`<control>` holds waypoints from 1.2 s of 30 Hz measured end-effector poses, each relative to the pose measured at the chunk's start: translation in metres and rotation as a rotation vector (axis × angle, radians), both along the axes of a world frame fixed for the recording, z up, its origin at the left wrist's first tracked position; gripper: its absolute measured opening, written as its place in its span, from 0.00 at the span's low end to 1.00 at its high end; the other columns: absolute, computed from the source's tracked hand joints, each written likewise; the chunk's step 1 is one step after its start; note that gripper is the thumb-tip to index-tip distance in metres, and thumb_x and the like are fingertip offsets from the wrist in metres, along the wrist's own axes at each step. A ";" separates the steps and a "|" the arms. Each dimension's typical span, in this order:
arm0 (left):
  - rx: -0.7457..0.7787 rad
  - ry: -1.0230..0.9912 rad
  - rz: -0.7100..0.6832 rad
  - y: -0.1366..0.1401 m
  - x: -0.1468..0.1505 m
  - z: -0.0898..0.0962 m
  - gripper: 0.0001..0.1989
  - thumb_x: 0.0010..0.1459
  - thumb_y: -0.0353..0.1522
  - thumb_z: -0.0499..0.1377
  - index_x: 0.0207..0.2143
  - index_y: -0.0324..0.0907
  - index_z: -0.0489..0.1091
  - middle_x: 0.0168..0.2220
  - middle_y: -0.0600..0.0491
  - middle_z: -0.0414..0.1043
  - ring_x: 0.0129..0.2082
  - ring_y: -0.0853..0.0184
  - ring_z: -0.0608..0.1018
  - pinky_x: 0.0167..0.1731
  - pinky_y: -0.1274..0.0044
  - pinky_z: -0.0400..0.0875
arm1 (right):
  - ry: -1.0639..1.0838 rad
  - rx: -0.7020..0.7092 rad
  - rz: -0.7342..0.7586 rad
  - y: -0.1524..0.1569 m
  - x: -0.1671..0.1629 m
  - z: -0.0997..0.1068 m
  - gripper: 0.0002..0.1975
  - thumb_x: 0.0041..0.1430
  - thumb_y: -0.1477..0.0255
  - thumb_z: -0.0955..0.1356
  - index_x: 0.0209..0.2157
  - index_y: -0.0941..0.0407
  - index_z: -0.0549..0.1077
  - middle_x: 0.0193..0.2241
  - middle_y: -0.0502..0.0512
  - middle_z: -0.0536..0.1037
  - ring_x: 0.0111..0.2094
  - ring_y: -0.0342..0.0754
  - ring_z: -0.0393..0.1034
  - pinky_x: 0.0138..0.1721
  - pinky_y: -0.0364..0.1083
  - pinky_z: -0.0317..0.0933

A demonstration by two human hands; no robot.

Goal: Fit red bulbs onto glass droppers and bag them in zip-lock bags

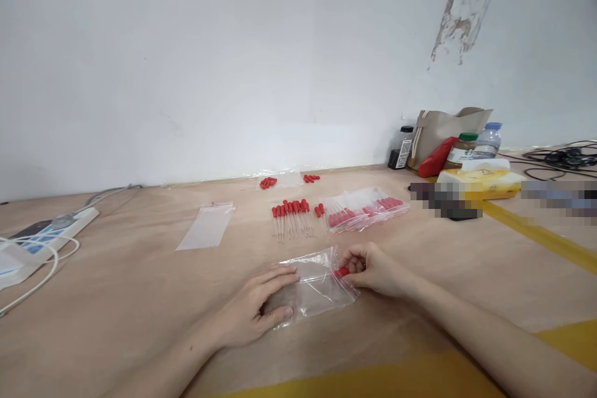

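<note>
A clear zip bag (317,298) lies flat on the table between my hands. My left hand (254,308) rests on the bag's left end, thumb and fingers spread. At the bag's right end, by its red-striped mouth, my right hand (368,268) pinches the red rubber bulb of a dropper (342,272). The dropper's thin tube points left, into the bag. Beyond the bag, a row of droppers (291,206) with red bulbs lies side by side, with a couple more droppers (319,210) just right of them. Filled zip bags of droppers (366,210) are stacked further right.
Flat unused-looking bags (208,226) lie left of the dropper row. Loose red bulbs (268,183) sit near the wall. A power strip (56,236) with white cables is at the left. A tissue pack (480,181), jars, a dark bottle (401,149) and a bag (438,130) stand back right.
</note>
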State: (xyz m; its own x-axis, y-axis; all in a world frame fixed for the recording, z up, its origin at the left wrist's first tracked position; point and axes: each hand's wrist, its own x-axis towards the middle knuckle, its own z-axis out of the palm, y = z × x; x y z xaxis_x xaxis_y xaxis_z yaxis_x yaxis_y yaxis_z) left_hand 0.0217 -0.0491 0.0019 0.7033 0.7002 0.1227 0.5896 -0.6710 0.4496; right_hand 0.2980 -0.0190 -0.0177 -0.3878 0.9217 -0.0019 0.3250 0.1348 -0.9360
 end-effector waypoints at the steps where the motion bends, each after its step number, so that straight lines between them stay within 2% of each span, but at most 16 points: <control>1: 0.001 0.001 0.000 0.000 0.000 0.000 0.23 0.58 0.38 0.52 0.56 0.49 0.54 0.57 0.52 0.56 0.57 0.61 0.58 0.54 0.65 0.56 | -0.010 0.001 -0.017 0.000 0.000 0.000 0.08 0.38 0.74 0.70 0.24 0.59 0.69 0.17 0.45 0.67 0.19 0.37 0.58 0.19 0.38 0.51; 8: 0.003 -0.003 -0.019 0.000 0.000 -0.002 0.23 0.58 0.38 0.52 0.56 0.48 0.55 0.57 0.52 0.56 0.56 0.61 0.58 0.54 0.65 0.55 | 0.003 0.007 -0.005 0.002 0.004 0.005 0.06 0.38 0.76 0.70 0.23 0.59 0.69 0.17 0.45 0.67 0.20 0.37 0.59 0.21 0.38 0.52; 13: 0.011 -0.015 -0.022 0.002 0.000 -0.002 0.23 0.58 0.38 0.52 0.56 0.48 0.56 0.57 0.51 0.56 0.56 0.60 0.60 0.53 0.65 0.57 | 0.007 -0.030 0.053 -0.003 -0.005 0.001 0.12 0.38 0.67 0.72 0.25 0.60 0.73 0.17 0.47 0.69 0.17 0.37 0.57 0.18 0.38 0.49; 16: 0.014 -0.018 -0.025 0.002 0.000 -0.002 0.22 0.58 0.37 0.52 0.55 0.48 0.57 0.57 0.51 0.56 0.56 0.60 0.60 0.53 0.65 0.58 | -0.089 0.071 0.069 -0.007 -0.009 -0.001 0.14 0.41 0.62 0.71 0.27 0.58 0.76 0.17 0.48 0.69 0.18 0.38 0.57 0.19 0.38 0.48; 20: 0.022 -0.010 -0.029 0.001 0.000 -0.002 0.22 0.58 0.37 0.52 0.55 0.48 0.57 0.57 0.51 0.56 0.56 0.61 0.60 0.53 0.66 0.57 | -0.174 0.197 0.285 -0.010 -0.001 0.012 0.14 0.51 0.63 0.65 0.32 0.56 0.77 0.26 0.52 0.73 0.27 0.41 0.62 0.27 0.39 0.55; 22: 0.024 -0.010 -0.034 0.001 0.000 -0.002 0.21 0.58 0.37 0.52 0.55 0.48 0.58 0.57 0.51 0.56 0.56 0.61 0.60 0.54 0.66 0.56 | -0.204 0.205 0.318 -0.007 0.007 0.021 0.14 0.52 0.64 0.64 0.31 0.57 0.77 0.27 0.52 0.74 0.27 0.41 0.63 0.28 0.40 0.56; 25: 0.027 -0.004 -0.038 0.001 0.000 -0.001 0.19 0.58 0.37 0.52 0.53 0.48 0.60 0.56 0.52 0.57 0.56 0.61 0.59 0.54 0.66 0.56 | -0.232 0.199 0.139 0.006 0.016 0.032 0.13 0.51 0.65 0.65 0.26 0.60 0.75 0.23 0.52 0.74 0.24 0.41 0.63 0.25 0.40 0.56; 27: 0.038 -0.003 -0.032 0.001 -0.002 -0.001 0.18 0.59 0.35 0.50 0.52 0.48 0.62 0.56 0.53 0.57 0.57 0.61 0.59 0.54 0.66 0.56 | -0.261 0.264 -0.030 0.022 0.017 0.037 0.11 0.49 0.66 0.65 0.25 0.59 0.73 0.22 0.52 0.74 0.24 0.41 0.65 0.24 0.40 0.57; 29: 0.052 -0.013 -0.018 0.000 -0.003 -0.001 0.16 0.60 0.34 0.49 0.51 0.48 0.63 0.56 0.53 0.57 0.57 0.62 0.58 0.55 0.65 0.55 | -0.339 0.346 -0.186 0.043 0.012 0.041 0.08 0.48 0.68 0.66 0.27 0.59 0.73 0.24 0.52 0.75 0.25 0.42 0.66 0.26 0.40 0.58; 32: 0.065 -0.046 -0.017 0.000 -0.004 -0.002 0.16 0.60 0.32 0.48 0.51 0.47 0.63 0.56 0.53 0.59 0.57 0.62 0.58 0.55 0.66 0.55 | -0.514 0.333 -0.363 0.074 -0.007 0.046 0.08 0.43 0.72 0.68 0.29 0.59 0.71 0.27 0.55 0.75 0.30 0.46 0.69 0.31 0.42 0.59; 36: 0.061 -0.099 -0.041 -0.001 -0.003 -0.003 0.16 0.60 0.31 0.49 0.50 0.47 0.65 0.51 0.53 0.65 0.53 0.63 0.64 0.53 0.67 0.59 | -0.529 0.273 -0.386 0.105 -0.039 0.043 0.10 0.40 0.77 0.69 0.29 0.62 0.71 0.28 0.62 0.74 0.36 0.53 0.69 0.33 0.45 0.60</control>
State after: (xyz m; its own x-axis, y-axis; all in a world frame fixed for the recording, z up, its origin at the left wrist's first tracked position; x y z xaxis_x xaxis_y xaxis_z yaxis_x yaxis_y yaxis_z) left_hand 0.0192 -0.0498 -0.0008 0.7137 0.6601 0.2344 0.5157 -0.7216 0.4619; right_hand 0.2586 0.0864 0.0255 -0.0436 0.9876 0.1506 0.7987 0.1250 -0.5886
